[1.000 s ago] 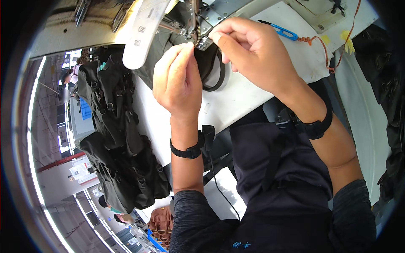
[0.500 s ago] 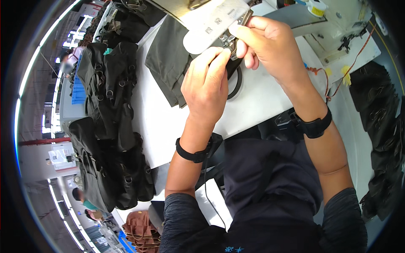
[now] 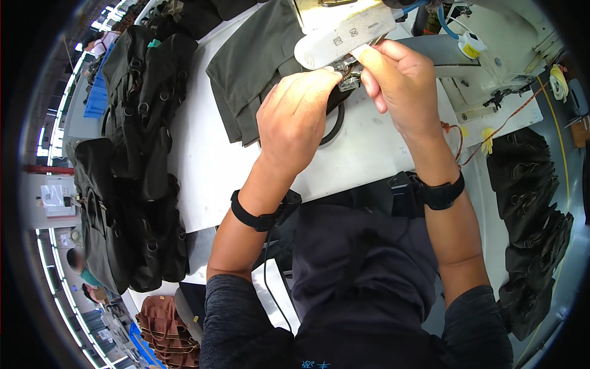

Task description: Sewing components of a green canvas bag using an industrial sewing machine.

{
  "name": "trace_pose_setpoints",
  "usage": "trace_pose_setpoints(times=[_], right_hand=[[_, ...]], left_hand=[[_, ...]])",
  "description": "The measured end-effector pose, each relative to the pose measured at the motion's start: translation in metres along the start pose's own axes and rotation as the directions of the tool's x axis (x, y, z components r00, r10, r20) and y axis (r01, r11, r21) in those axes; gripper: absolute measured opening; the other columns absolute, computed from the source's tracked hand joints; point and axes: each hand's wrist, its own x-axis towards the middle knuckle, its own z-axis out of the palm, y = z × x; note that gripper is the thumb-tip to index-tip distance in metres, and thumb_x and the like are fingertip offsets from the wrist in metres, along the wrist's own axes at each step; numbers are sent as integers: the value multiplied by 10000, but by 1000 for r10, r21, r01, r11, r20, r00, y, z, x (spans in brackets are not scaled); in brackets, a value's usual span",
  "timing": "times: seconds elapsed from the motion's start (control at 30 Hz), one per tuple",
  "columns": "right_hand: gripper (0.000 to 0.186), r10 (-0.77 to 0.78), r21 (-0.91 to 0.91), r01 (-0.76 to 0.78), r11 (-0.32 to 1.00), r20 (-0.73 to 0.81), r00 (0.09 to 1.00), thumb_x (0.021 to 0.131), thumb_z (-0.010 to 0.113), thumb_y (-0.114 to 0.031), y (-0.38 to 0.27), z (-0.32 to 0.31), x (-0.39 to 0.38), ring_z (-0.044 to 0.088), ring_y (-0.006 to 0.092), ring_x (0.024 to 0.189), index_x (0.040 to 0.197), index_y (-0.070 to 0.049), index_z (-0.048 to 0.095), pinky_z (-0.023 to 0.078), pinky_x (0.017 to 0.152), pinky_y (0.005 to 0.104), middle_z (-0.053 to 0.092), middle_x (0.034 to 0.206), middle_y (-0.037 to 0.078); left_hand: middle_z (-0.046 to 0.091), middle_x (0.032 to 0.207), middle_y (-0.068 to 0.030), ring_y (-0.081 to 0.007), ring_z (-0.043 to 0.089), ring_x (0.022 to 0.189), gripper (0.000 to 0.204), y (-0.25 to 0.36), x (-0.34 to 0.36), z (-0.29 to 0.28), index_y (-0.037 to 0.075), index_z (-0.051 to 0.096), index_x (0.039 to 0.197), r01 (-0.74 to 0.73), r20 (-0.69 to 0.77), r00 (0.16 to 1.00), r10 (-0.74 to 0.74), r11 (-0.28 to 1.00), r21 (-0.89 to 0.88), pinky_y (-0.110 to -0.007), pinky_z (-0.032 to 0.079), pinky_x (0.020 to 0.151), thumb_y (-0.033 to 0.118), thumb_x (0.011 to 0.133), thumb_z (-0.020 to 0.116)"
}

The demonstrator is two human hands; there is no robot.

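My left hand (image 3: 294,117) and my right hand (image 3: 401,80) are raised together at the head of a white sewing machine (image 3: 344,27). Both pinch a small dark workpiece (image 3: 345,79) with metal parts right under the machine's head. A black strap loop (image 3: 335,123) hangs from that piece onto the white table (image 3: 203,166). An olive-green fabric piece (image 3: 258,67) lies flat just left of my left hand. Each wrist wears a black band.
Stacks of black bags with rings and buckles (image 3: 132,160) fill the table's left side. More black bags (image 3: 531,203) are heaped at the right. A yellow thread spool (image 3: 472,46) stands on the machine. A brown bag (image 3: 166,323) sits lower left, with a person (image 3: 77,261) nearby.
The view has swung, so the hands and machine sit more to the right and larger in the picture. Both hands keep pinching the piece at the machine head.
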Motion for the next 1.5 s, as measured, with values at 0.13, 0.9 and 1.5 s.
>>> trace_pose_setpoints(times=[0.13, 0.9, 1.5], right_hand=[[211, -12, -11, 12, 1000, -1, 1000, 979, 674, -192, 1, -3, 0, 449, 35, 440, 943, 13, 711, 359, 419, 209, 588, 603, -3], [231, -43, -67, 40, 997, -36, 998, 970, 669, -190, 8, 3, 1, 479, 49, 418, 873, 18, 689, 376, 411, 217, 616, 601, 15], [209, 118, -149, -109, 983, 56, 991, 955, 695, -149, -28, -9, -8, 630, 163, 565, 810, -1, 667, 500, 520, 300, 665, 702, 84]], left_hand=[[774, 1027, -95, -261, 737, 895, 281, -1, 2, 1, 42, 756, 1036, -10, 1, 1000, 10, 1000, 1, -339, 582, 793, -105, 796, 754], [771, 991, -34, -212, 716, 853, 273, -14, 0, 8, 100, 720, 993, -44, -56, 997, 45, 999, 25, -331, 519, 686, -51, 767, 747], [702, 1072, -156, -357, 664, 995, 263, -67, 62, -18, 39, 708, 1146, -214, 612, 774, 162, 977, 11, -436, 525, 890, 134, 947, 564]])
